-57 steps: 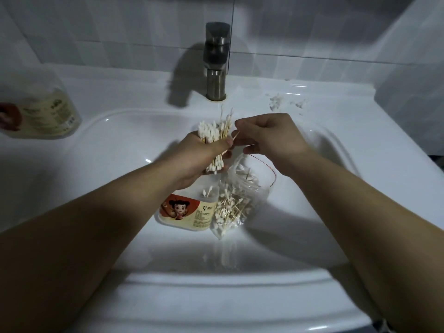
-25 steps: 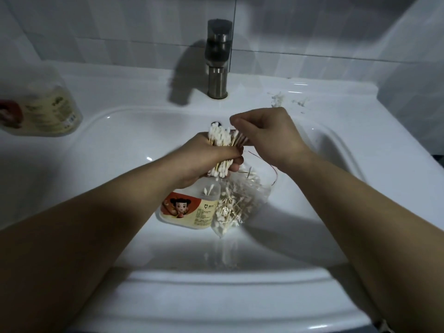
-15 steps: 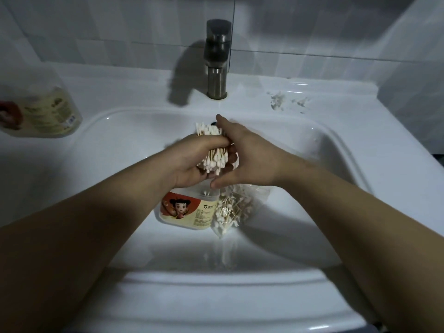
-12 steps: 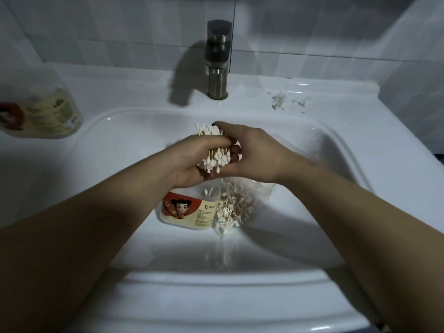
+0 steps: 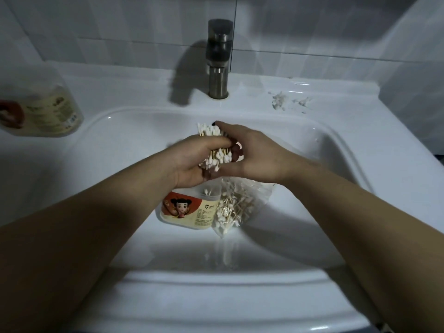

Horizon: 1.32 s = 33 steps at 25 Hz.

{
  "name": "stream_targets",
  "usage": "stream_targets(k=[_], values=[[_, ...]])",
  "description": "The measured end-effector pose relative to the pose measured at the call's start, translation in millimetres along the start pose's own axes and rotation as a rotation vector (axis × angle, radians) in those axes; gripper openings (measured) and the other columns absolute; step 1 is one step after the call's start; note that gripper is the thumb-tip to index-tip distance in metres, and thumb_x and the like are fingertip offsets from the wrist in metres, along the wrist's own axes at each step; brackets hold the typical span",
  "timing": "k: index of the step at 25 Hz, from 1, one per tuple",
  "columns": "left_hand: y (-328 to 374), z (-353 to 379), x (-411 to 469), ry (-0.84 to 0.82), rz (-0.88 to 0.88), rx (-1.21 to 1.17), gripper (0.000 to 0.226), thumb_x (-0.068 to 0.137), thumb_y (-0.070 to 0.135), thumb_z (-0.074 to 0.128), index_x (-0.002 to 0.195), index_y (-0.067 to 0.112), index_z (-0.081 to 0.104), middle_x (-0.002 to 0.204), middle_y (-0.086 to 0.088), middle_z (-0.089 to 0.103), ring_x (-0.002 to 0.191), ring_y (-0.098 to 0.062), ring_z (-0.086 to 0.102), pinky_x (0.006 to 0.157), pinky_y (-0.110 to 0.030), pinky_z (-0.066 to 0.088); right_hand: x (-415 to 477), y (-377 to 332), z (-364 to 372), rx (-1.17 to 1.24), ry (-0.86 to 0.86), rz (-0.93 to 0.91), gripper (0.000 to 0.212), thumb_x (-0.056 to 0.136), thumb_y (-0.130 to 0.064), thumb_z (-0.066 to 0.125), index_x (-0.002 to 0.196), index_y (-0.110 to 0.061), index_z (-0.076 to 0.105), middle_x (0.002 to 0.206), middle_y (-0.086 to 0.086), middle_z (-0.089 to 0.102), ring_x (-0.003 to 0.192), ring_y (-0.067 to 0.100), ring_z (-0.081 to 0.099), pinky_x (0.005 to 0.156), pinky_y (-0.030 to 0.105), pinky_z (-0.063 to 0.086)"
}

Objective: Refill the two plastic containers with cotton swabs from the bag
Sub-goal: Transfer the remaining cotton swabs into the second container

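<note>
Now the left hand (image 5: 189,164) grips a thick bundle of cotton swabs (image 5: 213,152) in a closed fist over the sink (image 5: 336,150). The right hand (image 5: 259,159) cups the bundle from the right, with its forefinger over the far tips and its thumb under the near ones, so it pinches the bundle end to end.

The step looks like squaring the swabs before they go into the container (image 5: 187,212). It stands in the basin just on the near side of the hands, and a few swabs show at its top. To do this well, the right hand should press the tips level while the left fist slackens only a little. That lets the sticks slide parallel instead of fanning out. The bundle can then go down upright into the container's mouth, which is almost directly below. Too loose a grip would probably scatter swabs into the basin.

The bag (image 5: 240,203) lies against the container's right side, with many swabs left in it. A second container (image 5: 43,111) sits on the far left ledge, well apart.

The near container's label (image 5: 192,211) shows a cartoon child with dark hair buns on a red patch. Beside it is small print on cream, too fine to read. The far container's label is blurred.
</note>
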<state>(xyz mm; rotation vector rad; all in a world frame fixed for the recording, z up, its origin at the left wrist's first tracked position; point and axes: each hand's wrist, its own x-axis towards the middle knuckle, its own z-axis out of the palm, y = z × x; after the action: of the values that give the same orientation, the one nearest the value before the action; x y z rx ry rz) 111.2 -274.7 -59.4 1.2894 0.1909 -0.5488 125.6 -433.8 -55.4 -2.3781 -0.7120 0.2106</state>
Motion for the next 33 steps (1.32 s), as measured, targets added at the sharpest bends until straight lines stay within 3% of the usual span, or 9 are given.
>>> stream_targets(k=[7, 11, 13, 15, 19, 22, 26, 30, 33], values=[[-0.7, 0.3, 1.9, 0.008, -0.004, -0.009, 0.019, 0.099, 0.013, 0.058, 0.112, 0.006, 0.07, 0.095, -0.007, 0.073, 0.081, -0.016, 0.072, 0.065, -0.025, 0.06, 0.7, 2.0, -1.6, 0.093, -0.04, 0.026, 0.111, 0.073, -0.052, 0.084, 0.16, -0.019, 0.024, 0.15, -0.003, 0.046, 0.129, 0.009, 0.049, 0.105, 0.022, 0.041], [-1.3, -0.7, 3.6, 0.055, 0.014, -0.007, 0.023, 0.099, 0.01, 0.057, 0.117, 0.003, 0.07, 0.105, -0.014, 0.075, 0.092, -0.022, 0.074, 0.074, -0.031, 0.061, -1.5, -1.1, -3.7, 0.159, -0.107, 0.043, 0.111, 0.076, -0.046, 0.084, 0.161, -0.017, 0.019, 0.145, -0.002, 0.045, 0.123, 0.009, 0.05, 0.094, 0.016, 0.043], [-2.2, -0.5, 4.2, 0.051, 0.011, 0.013, 0.024, 0.099, 0.01, 0.057, 0.117, 0.003, 0.07, 0.109, -0.014, 0.075, 0.096, -0.023, 0.074, 0.078, -0.031, 0.058, -3.1, -3.7, -2.5, 0.079, -0.073, 0.006, 0.101, 0.076, -0.043, 0.085, 0.155, -0.012, 0.03, 0.137, 0.003, 0.053, 0.117, 0.015, 0.056, 0.094, 0.025, 0.05], [-2.3, 0.4, 3.5, 0.037, 0.022, 0.028, 0.019, 0.1, 0.009, 0.056, 0.107, 0.008, 0.072, 0.096, -0.007, 0.076, 0.083, -0.016, 0.073, 0.067, -0.026, 0.055, -3.4, -4.8, -2.3, 0.012, -0.019, -0.03, 0.09, 0.076, -0.044, 0.085, 0.148, -0.011, 0.042, 0.123, 0.004, 0.062, 0.109, 0.018, 0.061, 0.095, 0.038, 0.051], [0.2, -0.4, 2.5, 0.001, 0.032, 0.05, 0.017, 0.1, 0.011, 0.057, 0.094, 0.013, 0.072, 0.079, 0.0, 0.072, 0.064, -0.008, 0.068, 0.053, -0.022, 0.053, -1.8, 3.0, -7.0, -0.016, 0.033, -0.071, 0.083, 0.072, -0.047, 0.088, 0.143, -0.022, 0.053, 0.098, -0.01, 0.067, 0.085, 0.002, 0.062, 0.088, 0.033, 0.053], [-0.1, -0.7, 2.9, -0.023, 0.049, 0.115, 0.008, 0.096, 0.006, 0.061, 0.095, 0.01, 0.069, 0.075, -0.004, 0.067, 0.062, -0.012, 0.064, 0.055, -0.026, 0.053, -2.6, 3.2, -10.6, 0.054, 0.066, -0.031, 0.09, 0.072, -0.053, 0.084, 0.149, -0.025, 0.047, 0.127, -0.01, 0.064, 0.108, 0.001, 0.061, 0.095, 0.024, 0.051], [-7.9, 8.9, 2.0, -0.043, 0.162, 0.396, 0.013, 0.089, -0.003, 0.067, 0.096, 0.008, 0.067, 0.069, -0.005, 0.065, 0.062, -0.014, 0.063, 0.055, -0.029, 0.051, -4.1, -3.5, -13.3, 0.095, 0.197, 0.007, 0.038, 0.096, -0.054, 0.058, 0.122, -0.029, 0.068, 0.102, -0.015, 0.067, 0.092, 0.001, 0.063, 0.082, 0.021, 0.049], [-12.9, 10.3, 4.5, -0.05, 0.281, 0.585, 0.052, 0.073, 0.001, 0.08, 0.121, 0.005, 0.06, 0.091, -0.013, 0.073, 0.083, -0.023, 0.073, 0.07, -0.036, 0.056, 0.2, -9.1, -4.9, 0.065, 0.151, 0.091, 0.031, 0.103, -0.047, 0.047, 0.09, -0.026, 0.067, 0.086, -0.009, 0.066, 0.081, 0.005, 0.059, 0.071, 0.025, 0.042], [-8.8, 11.7, 3.5, 0.041, 0.198, 0.603, 0.119, 0.069, 0.002, 0.086, 0.16, 0.024, 0.012, 0.099, -0.012, 0.073, 0.082, -0.021, 0.074, 0.07, -0.035, 0.059, 3.3, -8.8, -5.6, 0.041, 0.157, 0.106, 0.027, 0.102, -0.027, 0.042, 0.085, -0.019, 0.061, 0.08, -0.005, 0.061, 0.075, 0.014, 0.056, 0.067, 0.03, 0.039]])
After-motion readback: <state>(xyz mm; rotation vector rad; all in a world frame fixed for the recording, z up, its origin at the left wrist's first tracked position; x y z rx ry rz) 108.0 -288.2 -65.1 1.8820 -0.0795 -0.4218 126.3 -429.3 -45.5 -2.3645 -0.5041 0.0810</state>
